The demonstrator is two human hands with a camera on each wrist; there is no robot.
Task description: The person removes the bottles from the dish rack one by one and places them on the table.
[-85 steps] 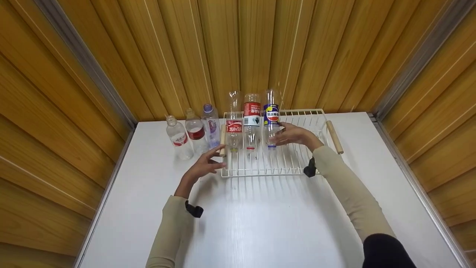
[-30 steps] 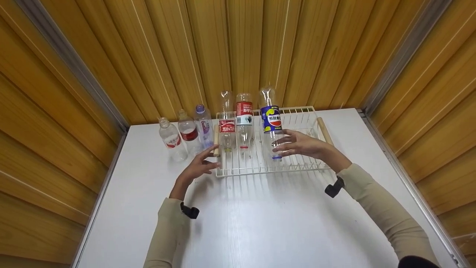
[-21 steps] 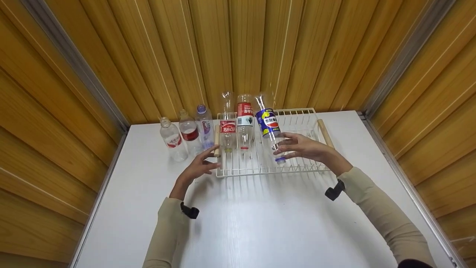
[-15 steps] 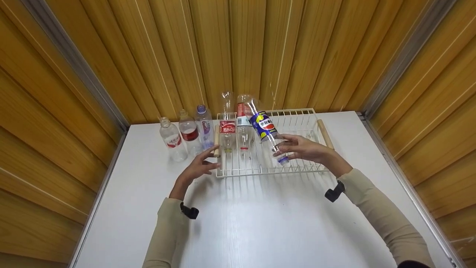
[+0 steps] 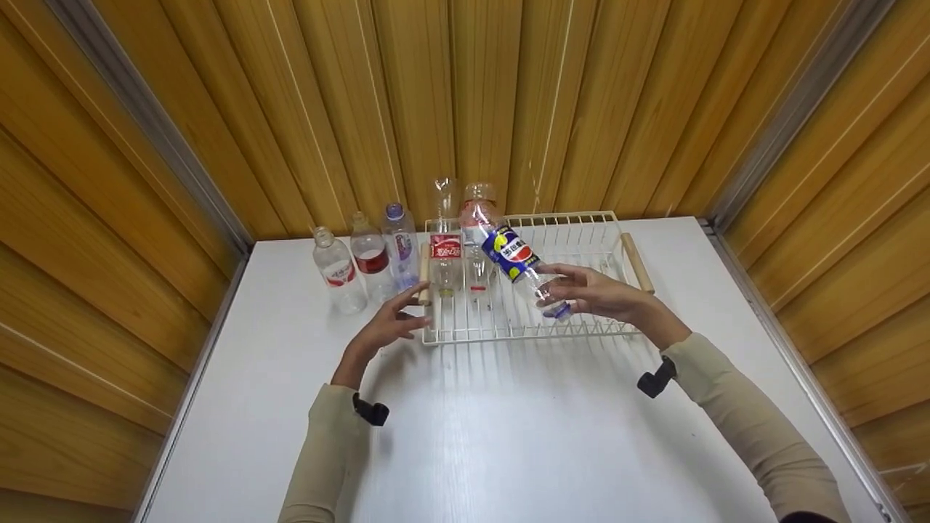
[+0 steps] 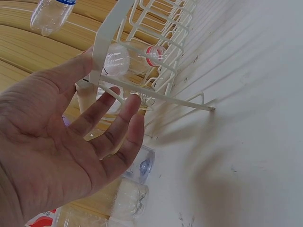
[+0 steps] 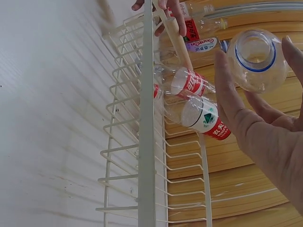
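Note:
My right hand (image 5: 599, 292) holds a clear plastic bottle (image 5: 512, 250) with a blue-and-yellow label by its neck, between thumb and fingers. The bottle slants over the white wire rack (image 5: 530, 336), base up and to the left, its uncapped mouth (image 7: 255, 51) with a blue ring towards me. My left hand (image 5: 389, 327) is at the rack's left wooden handle (image 5: 424, 276), touching its near end with loosely bent fingers. Two bottles stand neck down in the rack: one with a red label (image 5: 445, 247), one with a red-and-white label (image 7: 208, 116) partly covered by the held bottle.
Left of the rack three bottles stand upright on the white table (image 5: 465, 436): one with a white-and-red label (image 5: 339, 274), one dark red (image 5: 372, 260), one purple-tinted (image 5: 402, 247). A second wooden handle (image 5: 636, 261) is at the rack's right. Wood-panelled walls (image 5: 479, 87) surround the table.
My right hand has drawn the blue-labelled bottle up from its upright place in the rack and towards me, then tipped its base leftwards. The left hand stays at the handle.

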